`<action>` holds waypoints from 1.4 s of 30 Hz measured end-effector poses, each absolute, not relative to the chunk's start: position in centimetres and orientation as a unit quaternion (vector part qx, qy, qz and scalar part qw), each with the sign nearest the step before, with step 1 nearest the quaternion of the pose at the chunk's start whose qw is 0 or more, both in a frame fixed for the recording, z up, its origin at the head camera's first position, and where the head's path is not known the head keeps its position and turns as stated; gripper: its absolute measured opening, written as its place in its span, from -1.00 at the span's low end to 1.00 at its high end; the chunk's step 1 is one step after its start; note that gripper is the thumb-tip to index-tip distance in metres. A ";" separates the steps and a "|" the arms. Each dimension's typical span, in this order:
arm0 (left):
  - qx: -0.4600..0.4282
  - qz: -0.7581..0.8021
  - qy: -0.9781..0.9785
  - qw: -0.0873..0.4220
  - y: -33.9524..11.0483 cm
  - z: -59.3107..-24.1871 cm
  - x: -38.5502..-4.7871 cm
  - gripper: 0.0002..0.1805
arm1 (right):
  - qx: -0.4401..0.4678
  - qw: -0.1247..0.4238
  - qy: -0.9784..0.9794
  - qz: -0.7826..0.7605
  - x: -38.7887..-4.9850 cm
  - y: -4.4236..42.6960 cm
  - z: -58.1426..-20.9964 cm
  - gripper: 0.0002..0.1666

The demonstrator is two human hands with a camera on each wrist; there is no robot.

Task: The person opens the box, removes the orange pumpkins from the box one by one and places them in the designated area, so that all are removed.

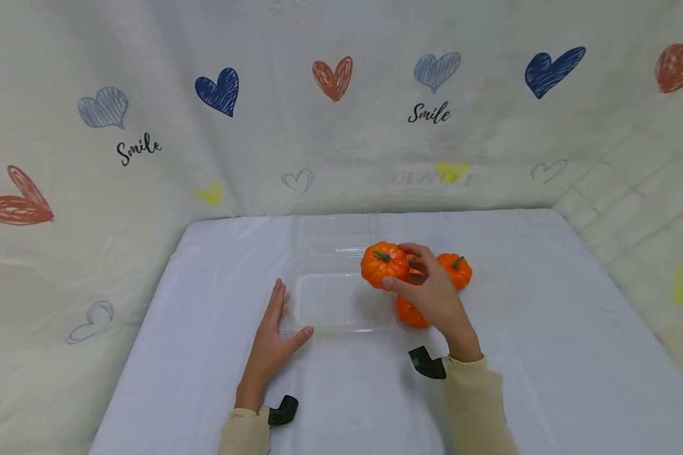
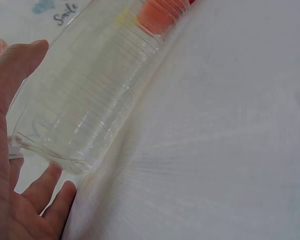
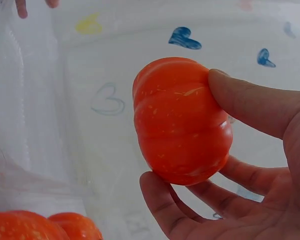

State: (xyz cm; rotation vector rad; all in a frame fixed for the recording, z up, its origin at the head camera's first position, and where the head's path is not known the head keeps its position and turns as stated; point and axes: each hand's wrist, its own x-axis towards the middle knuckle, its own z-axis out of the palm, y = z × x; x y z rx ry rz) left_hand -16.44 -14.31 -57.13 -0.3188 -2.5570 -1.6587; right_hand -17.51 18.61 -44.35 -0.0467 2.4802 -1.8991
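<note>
A small orange toy pumpkin (image 1: 384, 265) with a green stem is gripped by my right hand (image 1: 437, 297), above the right part of a clear plastic box (image 1: 330, 303). In the right wrist view, thumb and fingers curl round the ribbed pumpkin (image 3: 182, 120) from opposite sides. My left hand (image 1: 269, 351) rests at the box's left end, its fingers extended and thumb apart. The left wrist view shows the box's transparent wall (image 2: 75, 115) beside those fingers. The open lid (image 1: 332, 234) lies behind the box.
Right of the box are more pumpkins: one near (image 1: 412, 314), one farther right (image 1: 456, 270), and another partly hidden behind my right hand. A white cloth (image 1: 546, 354) covers the table. A pale sheet with printed hearts (image 1: 332, 79) hangs behind.
</note>
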 end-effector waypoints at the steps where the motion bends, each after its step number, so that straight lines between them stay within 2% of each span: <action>1: -0.104 -0.543 -0.833 0.039 -14.4 -57.2 -16.4 0.20 | -0.008 0.011 0.792 -0.610 -17.5 19.0 -44.3 -0.16; 11: -0.098 -0.553 -0.827 0.034 -14.9 -57.1 -16.0 0.20 | 0.011 -0.016 0.791 -0.611 -16.9 23.2 -44.4 -0.15; 21: -0.095 -0.544 -0.833 0.030 -14.8 -56.8 -16.0 0.19 | 0.028 -0.016 0.790 -0.613 -15.7 27.6 -45.2 -0.20; 42: -0.097 -0.546 -0.831 0.029 -14.4 -56.9 -15.9 0.17 | 0.028 0.069 0.818 -0.571 -13.9 33.7 -47.8 -0.22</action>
